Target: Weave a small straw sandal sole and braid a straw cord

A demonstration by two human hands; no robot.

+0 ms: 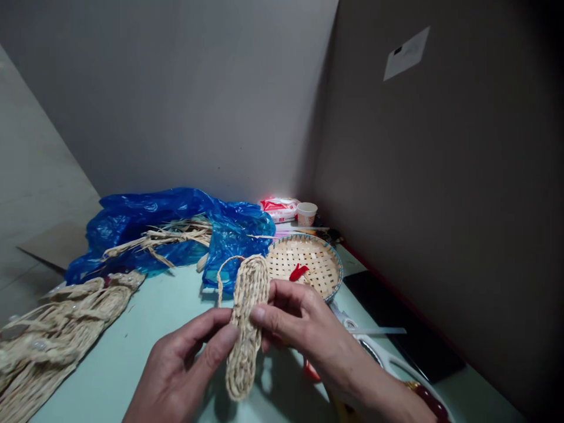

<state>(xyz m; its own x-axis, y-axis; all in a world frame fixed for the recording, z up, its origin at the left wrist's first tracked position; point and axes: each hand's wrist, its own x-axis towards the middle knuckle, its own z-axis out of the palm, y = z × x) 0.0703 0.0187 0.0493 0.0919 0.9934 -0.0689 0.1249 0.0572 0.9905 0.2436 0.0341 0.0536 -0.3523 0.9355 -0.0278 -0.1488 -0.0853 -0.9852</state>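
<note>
A small woven straw sandal sole (245,326) with a thin cord loop at its far end is held upright over the pale green table (145,329). My left hand (185,364) pinches its left edge with thumb and fingers. My right hand (304,329) grips its right edge from the other side, thumb on the front face. Both hands are closed on the piece.
A blue plastic bag (176,226) with loose straw lies behind. Braided straw bundles (53,338) lie at the left. A round woven tray (308,264) with a red piece (298,272) sits at the right, near white-handled scissors (379,349), a cup (306,214) and a dark panel.
</note>
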